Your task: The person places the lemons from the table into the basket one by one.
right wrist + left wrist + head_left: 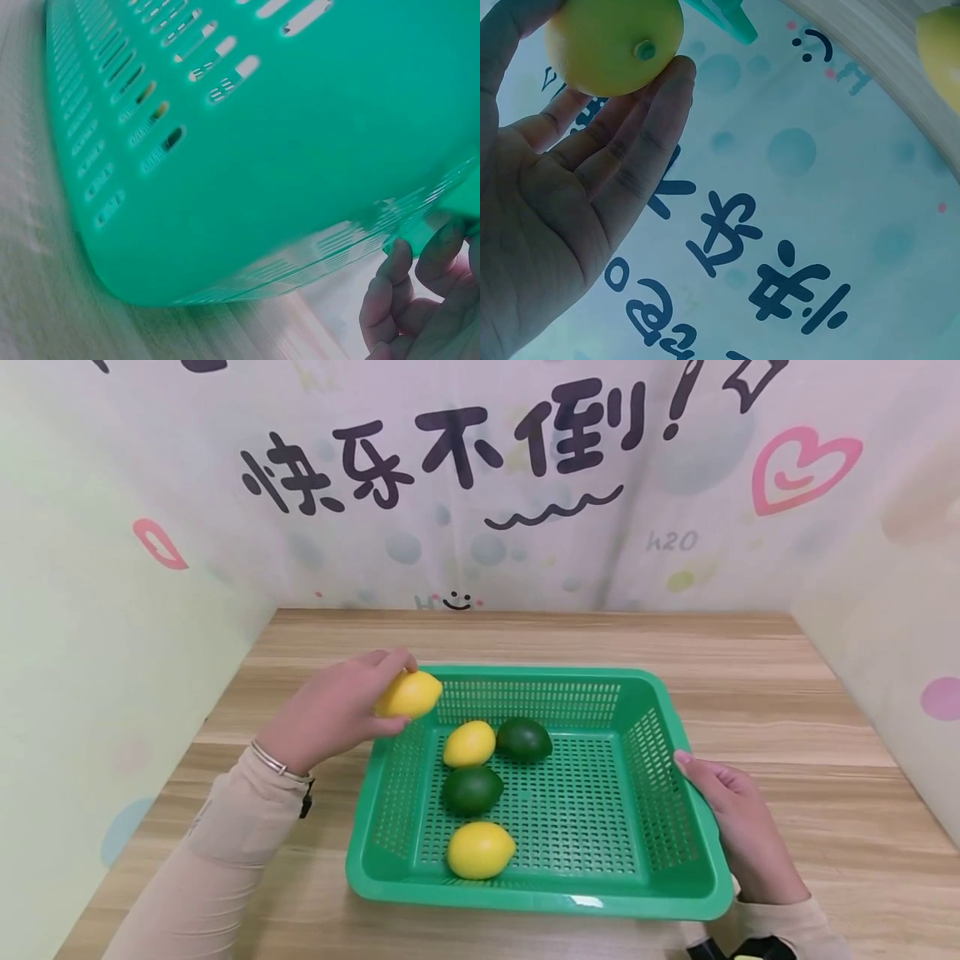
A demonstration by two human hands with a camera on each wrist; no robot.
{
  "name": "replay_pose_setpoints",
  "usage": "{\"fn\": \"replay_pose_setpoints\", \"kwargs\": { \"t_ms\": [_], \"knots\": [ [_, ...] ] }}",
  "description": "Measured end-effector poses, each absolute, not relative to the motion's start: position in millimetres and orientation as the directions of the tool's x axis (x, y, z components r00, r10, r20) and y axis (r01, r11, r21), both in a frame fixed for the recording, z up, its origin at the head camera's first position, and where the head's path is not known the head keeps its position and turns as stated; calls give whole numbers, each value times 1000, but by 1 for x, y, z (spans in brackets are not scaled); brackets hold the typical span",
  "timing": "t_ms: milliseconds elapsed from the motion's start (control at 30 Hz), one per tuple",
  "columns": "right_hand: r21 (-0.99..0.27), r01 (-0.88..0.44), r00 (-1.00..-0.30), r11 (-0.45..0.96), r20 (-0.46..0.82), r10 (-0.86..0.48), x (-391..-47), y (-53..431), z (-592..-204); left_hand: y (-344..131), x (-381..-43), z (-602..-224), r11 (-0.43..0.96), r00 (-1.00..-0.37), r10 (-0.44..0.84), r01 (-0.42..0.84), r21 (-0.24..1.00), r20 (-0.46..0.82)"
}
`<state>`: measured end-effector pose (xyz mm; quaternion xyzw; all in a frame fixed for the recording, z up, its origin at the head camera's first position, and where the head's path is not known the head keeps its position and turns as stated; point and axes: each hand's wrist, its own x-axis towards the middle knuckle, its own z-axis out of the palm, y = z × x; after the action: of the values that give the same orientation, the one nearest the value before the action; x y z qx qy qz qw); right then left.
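Observation:
My left hand (333, 706) grips a yellow lemon (412, 694) between thumb and fingers, over the left back corner of a green plastic basket (555, 906). In the left wrist view the lemon (615, 45) shows its greenish stem end. Inside the basket, toward its left side, lie two more lemons, one farther back (469, 744) and one near the front (481, 850). Two dark green, lemon-shaped fruits, one at the back (524, 740) and one in the middle (472, 790), lie there too. My right hand (746, 822) holds the basket's right rim, thumb on top; its fingers (394, 274) curl beneath.
The basket stands on a wood-grain table (810, 710). A printed cloth (465, 552) with dark lettering hangs behind the table, and pale panels (90, 610) rise at the sides. Part of a yellow thing (941, 52) enters the left wrist view at its right edge.

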<state>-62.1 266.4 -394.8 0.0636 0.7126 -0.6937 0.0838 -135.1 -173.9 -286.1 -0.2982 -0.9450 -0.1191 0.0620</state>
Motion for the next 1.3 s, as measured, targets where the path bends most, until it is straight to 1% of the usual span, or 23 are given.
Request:
{"fn": "replay_pose_setpoints", "kwargs": {
  "t_ms": [200,500,900,1100,1300],
  "knots": [
    [-977,210,-978,49,-210,-11,-62,266,-394,-168,-137,-286,785,-806,567,591,185,167],
    [-981,189,-981,40,-191,-28,-62,267,-395,-156,-138,-289,761,-782,601,623,182,165],
    [-985,170,-984,24,-171,-50,-62,267,-395,-145,-137,-288,742,-755,634,655,143,168],
    [-986,154,-986,60,-157,-49,-63,267,-395,-141,-138,-291,731,-742,653,670,129,153],
    [-985,162,-986,66,-164,-37,-63,268,-395,-136,-140,-295,715,-719,675,693,96,167]
  ]
}}
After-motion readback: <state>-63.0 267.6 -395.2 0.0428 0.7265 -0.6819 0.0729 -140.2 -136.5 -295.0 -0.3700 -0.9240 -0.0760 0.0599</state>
